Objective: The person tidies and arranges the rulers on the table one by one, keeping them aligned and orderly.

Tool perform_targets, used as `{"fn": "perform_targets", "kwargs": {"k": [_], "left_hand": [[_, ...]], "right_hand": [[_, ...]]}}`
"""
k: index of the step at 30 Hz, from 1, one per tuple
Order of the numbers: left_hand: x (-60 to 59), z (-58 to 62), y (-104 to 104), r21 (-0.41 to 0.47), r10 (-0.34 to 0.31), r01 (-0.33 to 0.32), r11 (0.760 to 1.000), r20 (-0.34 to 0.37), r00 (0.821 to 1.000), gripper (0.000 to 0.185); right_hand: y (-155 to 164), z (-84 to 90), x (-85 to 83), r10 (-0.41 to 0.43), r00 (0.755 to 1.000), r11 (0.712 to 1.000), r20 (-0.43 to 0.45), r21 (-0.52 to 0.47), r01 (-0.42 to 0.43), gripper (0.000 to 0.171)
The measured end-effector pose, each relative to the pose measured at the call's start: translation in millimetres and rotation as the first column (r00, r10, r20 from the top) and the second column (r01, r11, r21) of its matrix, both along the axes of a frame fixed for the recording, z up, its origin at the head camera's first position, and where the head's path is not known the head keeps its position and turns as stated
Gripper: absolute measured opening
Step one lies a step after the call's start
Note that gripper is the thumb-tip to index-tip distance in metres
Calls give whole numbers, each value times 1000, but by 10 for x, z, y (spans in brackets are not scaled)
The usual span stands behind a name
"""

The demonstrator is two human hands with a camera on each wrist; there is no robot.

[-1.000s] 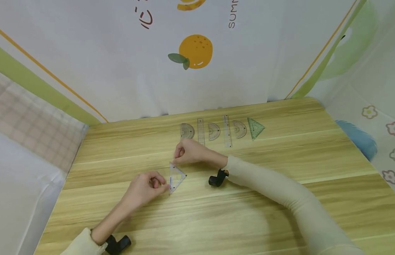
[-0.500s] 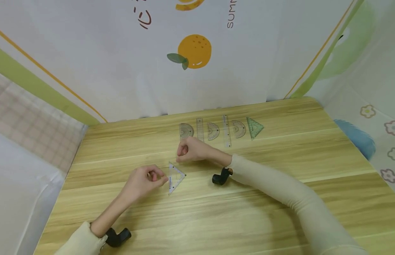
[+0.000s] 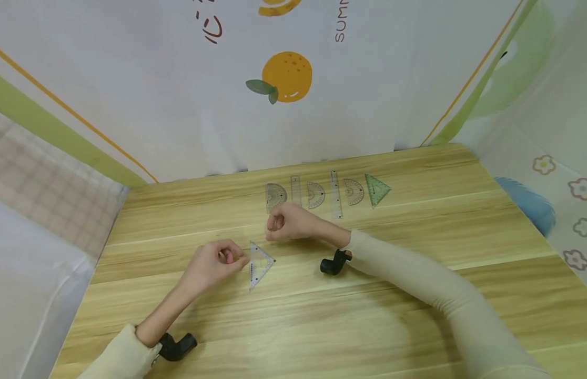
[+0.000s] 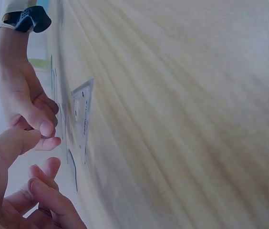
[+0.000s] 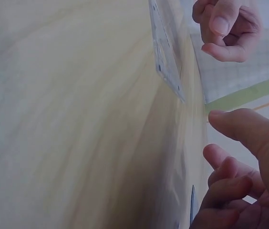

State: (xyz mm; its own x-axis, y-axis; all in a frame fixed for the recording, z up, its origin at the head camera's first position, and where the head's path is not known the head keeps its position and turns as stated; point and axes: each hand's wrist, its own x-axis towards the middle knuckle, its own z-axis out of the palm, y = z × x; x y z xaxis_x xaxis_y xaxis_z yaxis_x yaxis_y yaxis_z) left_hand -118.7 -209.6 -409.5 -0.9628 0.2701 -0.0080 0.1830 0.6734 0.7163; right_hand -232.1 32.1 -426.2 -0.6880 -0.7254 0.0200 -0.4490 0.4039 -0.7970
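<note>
A clear set square (image 3: pixel 253 275) lies flat on the wooden table between the two hands, its right-angled corner pointing right in the head view. My left hand (image 3: pixel 212 264) is just left of its long edge, fingers loosely curled and holding nothing. Up and to the right of the set square, my right hand (image 3: pixel 293 221) hovers with bent fingers, also holding nothing. Both wrist views show a gap between thumb and fingers. The left wrist view has the set square (image 4: pixel 82 114) beyond the fingertips; in the right wrist view, the set square (image 5: pixel 167 57) lies apart from the thumb.
Along the back of the table runs a row: a greyish protractor (image 3: pixel 275 195), a ruler (image 3: pixel 296 189), a second protractor (image 3: pixel 315 195), a longer ruler (image 3: pixel 337 196), a third protractor (image 3: pixel 353 191) and a green set square (image 3: pixel 376 191). A printed white cloth (image 3: pixel 203 126) hangs behind.
The right hand has let go of the set square's upper corner and moved slightly up and right. My left fingertips have come off its lower edge. The set square stays in place.
</note>
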Motion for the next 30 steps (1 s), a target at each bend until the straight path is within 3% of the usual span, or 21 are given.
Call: {"fn": "perform_targets", "kwargs": {"k": [21,30], "left_hand": [[-76,60,29,27,5,-5,1000,-21,1000,15],[-145,74,128,80,-34,35,996,-12,999,15]], "right_hand": [[140,8,-27,-25,998,1000,49,-15,26,15],[319,9,-85,33,998,997,62,-65,-29,19]]}}
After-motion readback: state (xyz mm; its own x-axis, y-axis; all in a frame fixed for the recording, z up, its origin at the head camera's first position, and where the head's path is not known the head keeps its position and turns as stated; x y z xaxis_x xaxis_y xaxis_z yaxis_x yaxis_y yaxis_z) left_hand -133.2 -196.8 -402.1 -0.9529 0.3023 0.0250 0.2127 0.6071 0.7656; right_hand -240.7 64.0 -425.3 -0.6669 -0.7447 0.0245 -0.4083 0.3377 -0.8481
